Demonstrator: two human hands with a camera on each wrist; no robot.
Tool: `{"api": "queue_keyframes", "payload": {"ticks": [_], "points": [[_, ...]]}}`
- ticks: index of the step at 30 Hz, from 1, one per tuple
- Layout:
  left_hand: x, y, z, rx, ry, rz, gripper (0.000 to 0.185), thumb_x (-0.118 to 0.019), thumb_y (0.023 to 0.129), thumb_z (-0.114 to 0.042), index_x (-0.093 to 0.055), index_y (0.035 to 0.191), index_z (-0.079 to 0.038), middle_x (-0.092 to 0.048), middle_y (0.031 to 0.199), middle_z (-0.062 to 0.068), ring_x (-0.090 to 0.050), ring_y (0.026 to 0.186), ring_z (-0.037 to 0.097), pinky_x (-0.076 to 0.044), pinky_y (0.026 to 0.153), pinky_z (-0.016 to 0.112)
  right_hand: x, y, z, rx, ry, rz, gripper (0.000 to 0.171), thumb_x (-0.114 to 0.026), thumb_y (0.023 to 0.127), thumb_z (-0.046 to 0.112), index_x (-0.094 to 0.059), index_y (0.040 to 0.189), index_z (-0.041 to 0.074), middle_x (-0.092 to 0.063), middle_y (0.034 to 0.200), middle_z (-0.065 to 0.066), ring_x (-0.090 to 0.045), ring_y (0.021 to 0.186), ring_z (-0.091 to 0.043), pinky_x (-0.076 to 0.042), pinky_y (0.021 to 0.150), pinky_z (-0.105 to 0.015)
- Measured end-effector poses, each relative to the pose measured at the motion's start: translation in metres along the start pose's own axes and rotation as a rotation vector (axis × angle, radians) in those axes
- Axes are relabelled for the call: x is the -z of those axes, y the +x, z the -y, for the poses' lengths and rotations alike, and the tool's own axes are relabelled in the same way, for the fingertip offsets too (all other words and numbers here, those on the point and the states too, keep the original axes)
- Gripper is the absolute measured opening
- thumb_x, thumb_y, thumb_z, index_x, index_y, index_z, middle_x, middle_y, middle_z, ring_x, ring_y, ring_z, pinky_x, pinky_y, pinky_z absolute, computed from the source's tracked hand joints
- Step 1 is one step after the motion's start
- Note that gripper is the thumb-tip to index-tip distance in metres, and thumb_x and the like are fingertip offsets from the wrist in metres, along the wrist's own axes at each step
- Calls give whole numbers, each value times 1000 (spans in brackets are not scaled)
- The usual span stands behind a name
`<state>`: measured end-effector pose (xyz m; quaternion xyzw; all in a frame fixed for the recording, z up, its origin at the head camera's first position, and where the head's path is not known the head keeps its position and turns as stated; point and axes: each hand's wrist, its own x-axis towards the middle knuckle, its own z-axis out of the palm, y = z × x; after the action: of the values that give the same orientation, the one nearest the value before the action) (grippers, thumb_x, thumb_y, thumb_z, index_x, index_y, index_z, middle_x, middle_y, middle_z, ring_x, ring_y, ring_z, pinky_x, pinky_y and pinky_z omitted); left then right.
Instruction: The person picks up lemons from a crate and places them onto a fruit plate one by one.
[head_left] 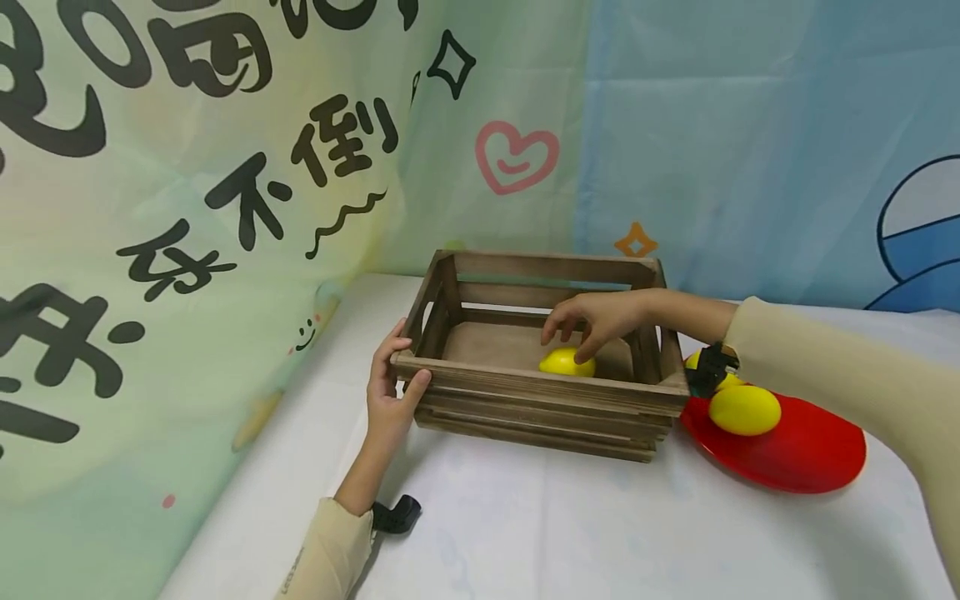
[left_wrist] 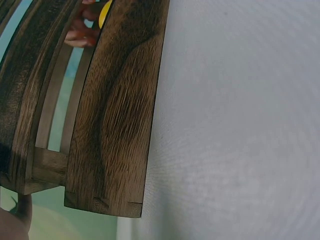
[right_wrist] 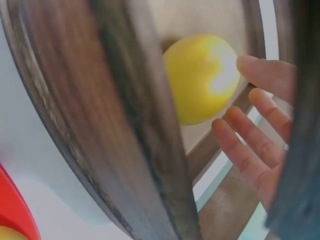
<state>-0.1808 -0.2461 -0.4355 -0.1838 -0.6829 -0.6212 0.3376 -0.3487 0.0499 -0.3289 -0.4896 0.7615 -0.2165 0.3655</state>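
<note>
Dark-stained slatted wooden crate (head_left: 540, 400): stands on the white-covered tabletop (head_left: 570, 525), between the two hands. Left hand (head_left: 390, 392) grips its near left corner, thumb curled over the rim, fingers on the end wall.

Yellow lemon-shaped fruit (head_left: 567, 362): lies on the crate floor, against the near wall, directly under the right hand (head_left: 592, 321). That hand hangs over it with fingers loosely spread, holding nothing; whether the fingertips touch the fruit cannot be told.

Round red plate (head_left: 795, 458): just beyond the crate's right end, under the right forearm, carrying two more yellow fruits (head_left: 745, 409).

Printed fabric backdrop (head_left: 225, 167): behind the crate and to the left of the left hand.

View notes: the right wrist view shows the fruit (right_wrist: 200, 77) through the crate's blurred slats (right_wrist: 125, 125), with the straightened fingers (right_wrist: 250, 155) just beside it. The left wrist view shows mainly the crate's grained outer boards (left_wrist: 117, 115) and bare tabletop (left_wrist: 240, 125).
</note>
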Motion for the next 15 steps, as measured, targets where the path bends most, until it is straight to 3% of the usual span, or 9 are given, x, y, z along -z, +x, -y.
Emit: {"api": "queue_keyframes", "payload": {"ticks": [9,15], "points": [[-2,-2,-1,20,-3,-7,55,-68,93,-31,-42,124,6,-34,153,20,-32,143,26,-29,113,32,1,8,-9,-15,-49,59,46,-66,93,10,-50,136,1,-47,142,-16,-43,130,-42,-40,104,-52],[-3,-2,-2,17,2,-4,53,-67,93,-30,-43,123,6,-34,153,21,-32,143,25,-30,112,30,-2,10,-13,-97,-42,215,58,-67,93,17,-42,145,7,-33,152,-17,-38,134,-43,-45,101,-43]]}}
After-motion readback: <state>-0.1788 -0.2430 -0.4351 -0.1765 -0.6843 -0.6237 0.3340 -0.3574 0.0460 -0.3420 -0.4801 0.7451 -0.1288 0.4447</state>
